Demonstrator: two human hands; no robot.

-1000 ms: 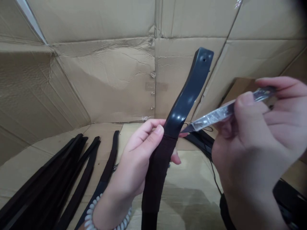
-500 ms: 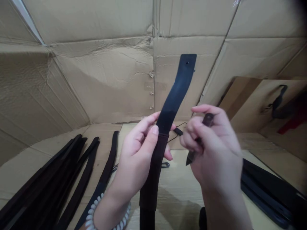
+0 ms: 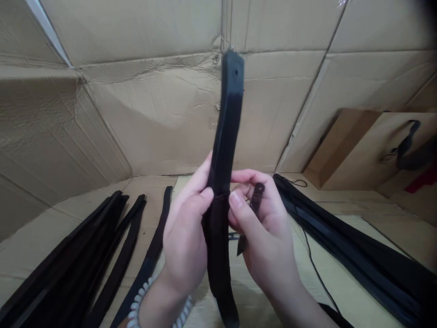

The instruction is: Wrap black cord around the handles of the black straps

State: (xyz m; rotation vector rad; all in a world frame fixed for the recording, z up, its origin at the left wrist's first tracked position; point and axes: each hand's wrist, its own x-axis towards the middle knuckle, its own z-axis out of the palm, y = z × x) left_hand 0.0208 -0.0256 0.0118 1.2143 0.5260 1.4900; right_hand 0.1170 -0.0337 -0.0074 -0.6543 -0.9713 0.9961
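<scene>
A long black strap with a small hole near its top end stands upright in front of me. My left hand is closed around its middle from the left, thumb against the edge. From the other side, my right hand pinches the strap's right edge at a seam between thumb and finger. A slim dark pointed tool, with a hole in its upper end, is tucked in that same hand, tip downward. Its exact kind is unclear. Partly hidden behind the hands lies a small dark slotted piece.
Several black straps lie in a bundle at the left, with a separate strap nearer the middle. More black strips lie along the right beside a thin cord. Cardboard walls enclose the work surface.
My right hand has moved left and now pinches the strap, still keeping the tool. The strap has swung left and turned, its top end now more upright. More strips show at the right.
</scene>
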